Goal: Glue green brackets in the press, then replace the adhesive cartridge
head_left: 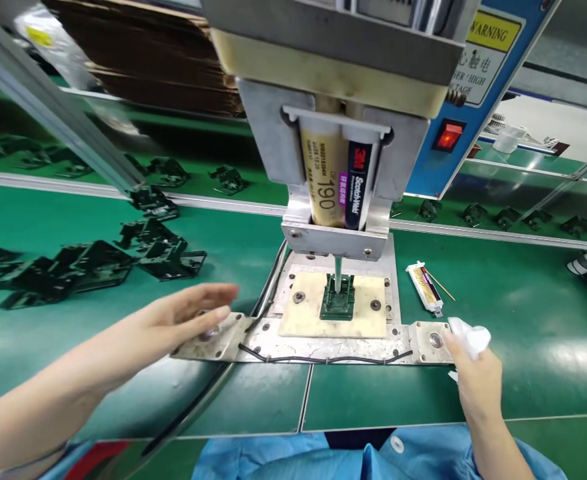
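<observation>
My left hand [193, 315] hovers over or rests on the left metal button block [231, 341], its fingers stretched out and holding nothing. Whether it touches the button beneath is hidden. A crumpled white wipe [471, 339] is gripped in my right hand [479, 383], whose thumb lies close to the right button block with a round silver button [436, 341]. Between the hands, a small dark green part [337, 308] sits in a cream fixture plate [296, 320]. Above it a clear nozzle [338, 270] points down from a two-barrel adhesive cartridge [331, 173] in the metal press.
Several dark green parts [98, 263] lie on the green bench at left; more line the back shelf. A spare adhesive cartridge [424, 288] and a thin wooden stick [441, 287] lie right of the fixture. A lit red switch [448, 136] is on the blue housing. Black cables [193, 407] cross the bench.
</observation>
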`<state>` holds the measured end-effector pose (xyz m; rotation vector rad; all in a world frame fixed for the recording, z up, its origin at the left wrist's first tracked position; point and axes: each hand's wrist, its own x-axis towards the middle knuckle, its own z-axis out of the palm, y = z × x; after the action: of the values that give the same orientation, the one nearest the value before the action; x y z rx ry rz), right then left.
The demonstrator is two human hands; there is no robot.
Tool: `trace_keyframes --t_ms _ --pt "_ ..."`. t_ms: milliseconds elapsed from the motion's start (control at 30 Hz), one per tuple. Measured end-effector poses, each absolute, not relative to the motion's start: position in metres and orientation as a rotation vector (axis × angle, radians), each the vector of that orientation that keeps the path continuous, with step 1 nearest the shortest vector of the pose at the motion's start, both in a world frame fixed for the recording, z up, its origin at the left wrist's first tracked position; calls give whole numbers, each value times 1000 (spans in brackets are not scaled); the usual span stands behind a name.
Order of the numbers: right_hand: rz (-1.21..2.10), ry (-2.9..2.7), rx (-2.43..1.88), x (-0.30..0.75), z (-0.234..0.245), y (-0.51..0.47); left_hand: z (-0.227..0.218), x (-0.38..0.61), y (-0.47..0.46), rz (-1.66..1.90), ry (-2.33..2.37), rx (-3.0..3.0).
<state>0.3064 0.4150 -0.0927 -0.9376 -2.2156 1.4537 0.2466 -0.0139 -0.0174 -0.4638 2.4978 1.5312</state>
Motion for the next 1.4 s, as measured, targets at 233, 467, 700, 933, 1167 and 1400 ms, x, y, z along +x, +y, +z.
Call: trace_keyframes --t_ms 233,467,700,933,1167,1400 --pt "1516 -2221 -897 297 -98 404 -58 270 -1 2087 2117 -846" --pt "1499 -2183 -925 300 -113 408 -62 270 16 2349 2025 -975" --pt "1485 -2178 -913 300 -102 405 -54 272 22 2347 2026 -1026" --pt "1487 -2172 -898 301 -103 405 -50 272 25 2338 2029 -1039" --pt "1489 -2163 -906 300 -103 405 -52 272 24 2347 2022 -1042" --pt "1474 -2166 -891 300 -103 405 -57 270 21 2365 2019 -1018"
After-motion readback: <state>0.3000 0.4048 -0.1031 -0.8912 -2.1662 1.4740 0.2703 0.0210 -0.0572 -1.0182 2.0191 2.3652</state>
